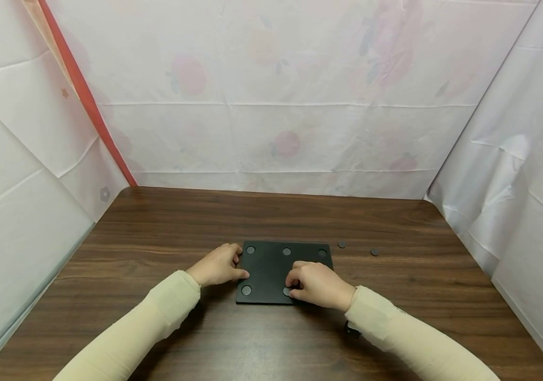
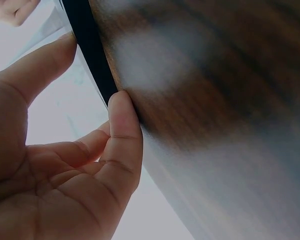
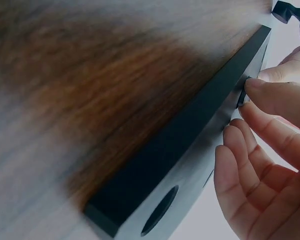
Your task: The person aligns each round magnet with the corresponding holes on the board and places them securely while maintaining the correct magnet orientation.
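A flat black rectangular board (image 1: pixel 267 267) lies on the table, with round spots along its two long sides. Grey discs fill the upper left, upper middle and lower left spots; the upper right recess (image 1: pixel 323 253) looks darker. My left hand (image 1: pixel 217 265) holds the board's left edge, thumb over the top and fingertips against the side. Between thumb and index finger, my right hand (image 1: pixel 319 284) pinches a small dark disc (image 3: pixel 242 95) at the lower middle spot. The right wrist view shows a round recess (image 3: pixel 160 210) near the board's close corner; the hand hides it in the head view.
Two loose dark discs, one nearer (image 1: pixel 341 244) and one farther right (image 1: pixel 373 252), lie beyond the board's upper right corner. Brown wood-grain table (image 1: pixel 157 222) surrounds the board. White patterned sheets (image 1: pixel 262 137) hang behind and at both sides.
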The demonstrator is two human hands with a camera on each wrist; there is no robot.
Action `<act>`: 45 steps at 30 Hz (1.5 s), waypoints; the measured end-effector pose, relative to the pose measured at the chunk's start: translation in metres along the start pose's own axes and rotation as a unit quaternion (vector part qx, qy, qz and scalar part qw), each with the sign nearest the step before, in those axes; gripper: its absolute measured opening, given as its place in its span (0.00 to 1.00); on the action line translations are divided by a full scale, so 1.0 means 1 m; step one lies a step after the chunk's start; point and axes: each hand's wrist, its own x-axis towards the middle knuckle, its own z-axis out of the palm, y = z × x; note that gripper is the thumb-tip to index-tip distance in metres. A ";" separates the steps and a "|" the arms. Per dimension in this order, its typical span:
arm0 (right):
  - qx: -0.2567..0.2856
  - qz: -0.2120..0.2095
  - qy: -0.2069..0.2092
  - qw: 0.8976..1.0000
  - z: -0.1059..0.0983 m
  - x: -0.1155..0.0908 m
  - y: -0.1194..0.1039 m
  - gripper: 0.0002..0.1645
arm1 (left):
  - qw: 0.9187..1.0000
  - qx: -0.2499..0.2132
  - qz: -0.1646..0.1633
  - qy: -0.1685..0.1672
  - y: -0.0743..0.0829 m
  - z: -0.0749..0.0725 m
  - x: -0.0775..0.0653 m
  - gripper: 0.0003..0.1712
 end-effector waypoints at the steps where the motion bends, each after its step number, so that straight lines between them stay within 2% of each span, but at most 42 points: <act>1: 0.001 0.001 -0.001 1.000 0.000 0.000 0.000 0.06 | 1.000 0.000 0.000 0.000 0.000 0.000 0.000 0.35; 22: 0.004 0.009 -0.004 1.000 0.001 0.001 0.001 0.07 | 1.000 0.000 0.002 0.000 0.001 0.000 -0.001 0.36; 28: 0.032 0.019 -0.001 0.999 -0.005 0.000 0.002 0.07 | 1.000 -0.005 -0.001 -0.001 0.002 0.000 -0.002 0.35; 37: 0.055 0.045 0.035 0.997 -0.025 -0.004 0.008 0.12 | 1.000 -0.004 0.000 0.000 0.001 -0.001 -0.001 0.35; 45: 0.051 0.100 0.087 0.990 -0.050 -0.012 0.021 0.16 | 1.000 -0.003 0.002 0.001 0.000 -0.002 0.000 0.35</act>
